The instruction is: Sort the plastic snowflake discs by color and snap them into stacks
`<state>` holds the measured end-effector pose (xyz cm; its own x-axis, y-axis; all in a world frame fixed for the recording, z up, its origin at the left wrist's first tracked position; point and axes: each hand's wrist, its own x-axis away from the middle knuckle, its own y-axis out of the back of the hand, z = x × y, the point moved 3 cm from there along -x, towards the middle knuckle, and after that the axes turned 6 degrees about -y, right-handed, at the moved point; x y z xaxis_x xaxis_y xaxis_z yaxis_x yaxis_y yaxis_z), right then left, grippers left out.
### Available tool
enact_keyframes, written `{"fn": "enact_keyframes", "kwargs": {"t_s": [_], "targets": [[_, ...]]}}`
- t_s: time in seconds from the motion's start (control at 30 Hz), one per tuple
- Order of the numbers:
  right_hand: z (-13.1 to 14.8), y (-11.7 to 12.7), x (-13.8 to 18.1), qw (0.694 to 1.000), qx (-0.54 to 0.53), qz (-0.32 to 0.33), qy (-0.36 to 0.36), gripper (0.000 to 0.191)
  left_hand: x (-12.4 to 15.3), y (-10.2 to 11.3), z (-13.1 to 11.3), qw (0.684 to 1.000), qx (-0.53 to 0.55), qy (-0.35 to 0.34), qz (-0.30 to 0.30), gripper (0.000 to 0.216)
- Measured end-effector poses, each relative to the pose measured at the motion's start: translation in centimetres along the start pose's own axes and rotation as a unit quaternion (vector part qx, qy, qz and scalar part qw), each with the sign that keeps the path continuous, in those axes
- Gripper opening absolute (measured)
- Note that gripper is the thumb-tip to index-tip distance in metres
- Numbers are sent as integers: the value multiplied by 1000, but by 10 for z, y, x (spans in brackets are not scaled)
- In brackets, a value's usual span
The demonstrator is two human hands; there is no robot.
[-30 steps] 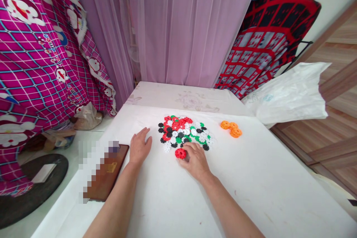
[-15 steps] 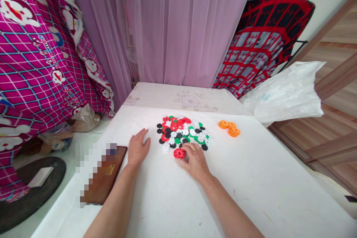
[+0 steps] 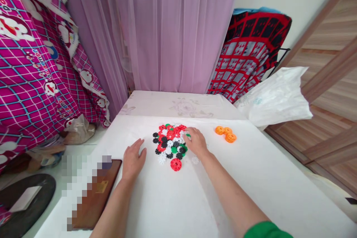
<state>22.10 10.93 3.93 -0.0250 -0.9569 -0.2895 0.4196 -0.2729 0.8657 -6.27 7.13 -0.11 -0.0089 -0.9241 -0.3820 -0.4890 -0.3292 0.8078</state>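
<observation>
A pile of notched plastic discs (image 3: pixel 170 144) in red, white, black and green lies on the white table. My right hand (image 3: pixel 196 143) is over the right side of the pile, thumb and fingers apart around a few green and white discs; part of the pile is hidden beneath it. My left hand (image 3: pixel 134 160) lies on the table left of the pile, its fingers stretched out and holding nothing. Just in front of the pile sits a larger red disc piece (image 3: pixel 176 164), apart from both hands. Several orange discs (image 3: pixel 225 134) lie grouped to the right.
A brown case (image 3: pixel 96 193), partly pixelated, lies along the table's left edge. The white table cover (image 3: pixel 167 204) extends around the discs. A white plastic bag (image 3: pixel 276 98) hangs at the far right edge, and a purple curtain (image 3: pixel 178 33) stands behind the table.
My right hand has let go of the red disc piece in front of the pile and moved forward to the pile's right side. My left hand stays beside the pile. The camera view has shifted slightly.
</observation>
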Motion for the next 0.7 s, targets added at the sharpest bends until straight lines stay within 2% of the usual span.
{"fn": "enact_keyframes", "kwargs": {"t_s": [0.13, 0.2, 0.27, 0.37, 0.5, 0.6, 0.7], "targets": [[3, -14, -43, 992, 68, 104, -29, 50, -1, 0, 2, 1000, -5, -11, 2, 40], [7, -22, -46, 986, 81, 142, -20, 50, -1, 0, 3, 1000, -7, -12, 8, 41], [9, -27, -38, 986, 79, 147, 0, 49, -1, -1, 3, 1000, -9, -12, 16, 41], [2, -29, -14, 991, 55, 110, 53, 46, -2, -1, 2, 999, -14, -10, 28, 42], [-22, -20, 17, 994, 10, 37, 100, 37, -1, -1, -1, 999, -30, -11, 36, 41], [-40, -8, 26, 995, -27, -33, 90, 27, -2, -3, -7, 998, -42, -5, 39, 40], [-46, 0, 25, 996, -44, -73, 34, 26, -6, -5, -16, 998, -41, 4, 44, 41]]}}
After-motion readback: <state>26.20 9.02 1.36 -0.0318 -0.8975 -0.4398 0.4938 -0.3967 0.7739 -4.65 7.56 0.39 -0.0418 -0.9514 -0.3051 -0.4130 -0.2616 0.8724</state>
